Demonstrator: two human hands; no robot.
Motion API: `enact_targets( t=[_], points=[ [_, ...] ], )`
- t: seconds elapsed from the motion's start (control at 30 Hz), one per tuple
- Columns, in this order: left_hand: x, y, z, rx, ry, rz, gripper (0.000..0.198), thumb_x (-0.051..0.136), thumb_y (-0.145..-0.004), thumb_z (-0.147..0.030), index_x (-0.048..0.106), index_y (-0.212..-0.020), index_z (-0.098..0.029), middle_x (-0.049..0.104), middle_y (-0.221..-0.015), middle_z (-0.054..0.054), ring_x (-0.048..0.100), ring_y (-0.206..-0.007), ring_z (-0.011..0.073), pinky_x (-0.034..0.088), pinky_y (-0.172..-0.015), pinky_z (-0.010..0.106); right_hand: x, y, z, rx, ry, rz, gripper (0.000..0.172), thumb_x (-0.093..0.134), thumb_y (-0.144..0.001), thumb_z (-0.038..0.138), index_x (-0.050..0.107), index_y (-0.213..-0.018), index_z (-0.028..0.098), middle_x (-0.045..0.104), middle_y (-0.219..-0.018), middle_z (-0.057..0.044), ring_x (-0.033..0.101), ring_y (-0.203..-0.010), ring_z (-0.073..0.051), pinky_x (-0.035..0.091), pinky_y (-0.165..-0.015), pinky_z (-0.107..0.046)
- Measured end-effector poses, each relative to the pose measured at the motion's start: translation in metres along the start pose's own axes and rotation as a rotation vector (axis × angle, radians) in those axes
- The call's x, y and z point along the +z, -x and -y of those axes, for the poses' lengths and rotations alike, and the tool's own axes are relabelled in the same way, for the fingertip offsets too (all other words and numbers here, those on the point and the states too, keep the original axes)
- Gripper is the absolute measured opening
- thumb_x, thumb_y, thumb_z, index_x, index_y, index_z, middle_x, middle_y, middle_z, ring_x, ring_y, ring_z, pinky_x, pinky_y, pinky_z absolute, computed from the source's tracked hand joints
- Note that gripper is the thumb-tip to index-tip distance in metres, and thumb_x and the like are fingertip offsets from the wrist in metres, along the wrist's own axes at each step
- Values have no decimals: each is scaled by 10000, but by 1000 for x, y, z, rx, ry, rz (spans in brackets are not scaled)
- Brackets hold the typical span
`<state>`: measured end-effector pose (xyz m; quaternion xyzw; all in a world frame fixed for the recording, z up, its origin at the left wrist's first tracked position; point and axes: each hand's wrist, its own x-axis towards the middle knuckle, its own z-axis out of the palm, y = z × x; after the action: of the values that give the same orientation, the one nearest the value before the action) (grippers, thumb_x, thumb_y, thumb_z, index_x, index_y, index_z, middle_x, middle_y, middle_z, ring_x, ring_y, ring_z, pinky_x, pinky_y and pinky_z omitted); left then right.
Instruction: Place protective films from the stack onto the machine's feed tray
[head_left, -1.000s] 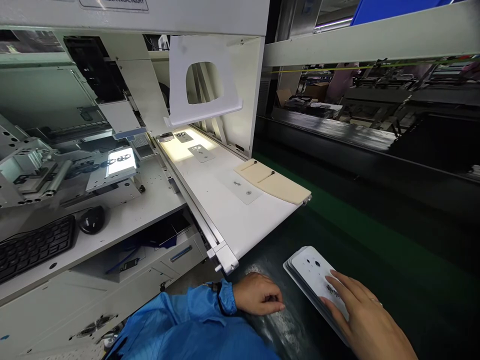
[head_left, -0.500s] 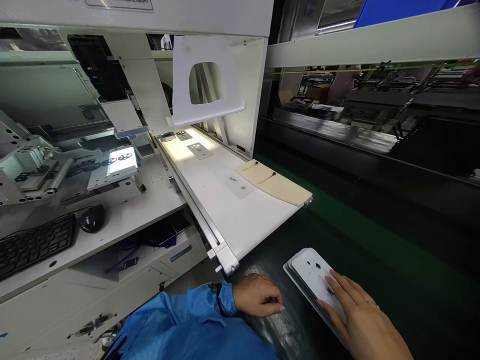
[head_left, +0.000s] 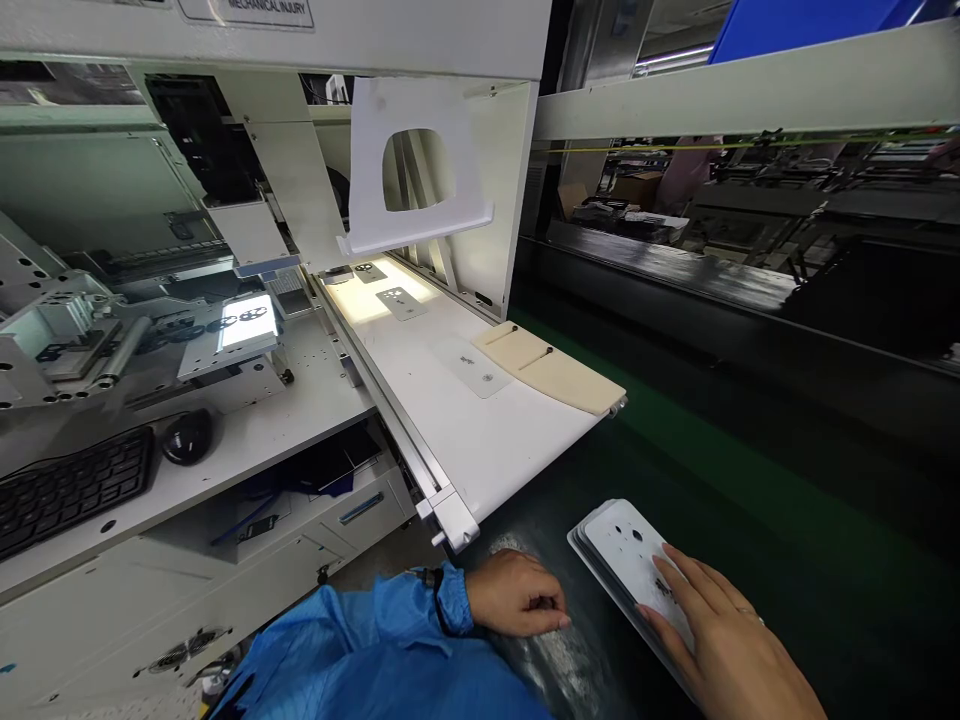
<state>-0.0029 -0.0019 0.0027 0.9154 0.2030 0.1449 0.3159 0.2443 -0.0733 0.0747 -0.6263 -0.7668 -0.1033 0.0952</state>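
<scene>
A stack of thin white phone back panels (head_left: 626,540) lies on the dark green surface, with small dark camera holes at its far end. My right hand (head_left: 727,640) grips the near part of this stack, thumb and fingers spread across the top panel. To its left, my left hand (head_left: 517,594) rests on the dark surface in a loose fist, apart from the stack and holding nothing visible. On the white conveyor belt (head_left: 480,450) ahead lies a pale translucent panel (head_left: 472,367). Farther up, a grey panel (head_left: 402,303) and another dark-marked panel (head_left: 369,272) lie near the lit section.
A cream guide plate (head_left: 551,370) with two screws borders the belt on the right. Above the belt hangs a white bracket (head_left: 367,170) with a cutout. A mouse (head_left: 187,438) and a keyboard (head_left: 75,480) sit on the machine's shelf at left.
The view has tilted very slightly. Both hands, the stack and the panels on the belt keep their places.
</scene>
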Motion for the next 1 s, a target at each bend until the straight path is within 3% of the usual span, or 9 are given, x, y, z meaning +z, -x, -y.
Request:
enact_targets(
  t=[0.17, 0.5, 1.0],
  points=[
    [-1, -1, -1, -17, 7, 13, 125, 675, -923, -298, 685, -889, -178, 739, -780, 18, 698, -755, 137, 495, -717, 204, 3, 2, -2, 42, -46, 70, 526, 394, -947, 484, 710, -1184, 136, 660, -1287, -154, 634, -1166, -347, 634, -770, -484],
    [-2, 0, -1, -4, -11, 1, 134, 670, -926, -302, 682, -889, -173, 741, -780, 20, 696, -755, 134, 491, -708, 199, 4, 3, -1, -24, 5, -38, 618, 289, -984, 493, 717, -1158, 84, 684, -1232, -177, 669, -1099, -345, 640, -708, -457],
    [2, 0, 2, -7, 11, -6, 146, 664, -929, -319, 684, -894, -179, 734, -771, 16, 694, -755, 136, 496, -715, 207, 10, 5, 1, 26, -28, 22, 642, 324, -965, 562, 672, -1246, 101, 656, -1285, -183, 608, -1194, -373, 612, -813, -525]
  ],
)
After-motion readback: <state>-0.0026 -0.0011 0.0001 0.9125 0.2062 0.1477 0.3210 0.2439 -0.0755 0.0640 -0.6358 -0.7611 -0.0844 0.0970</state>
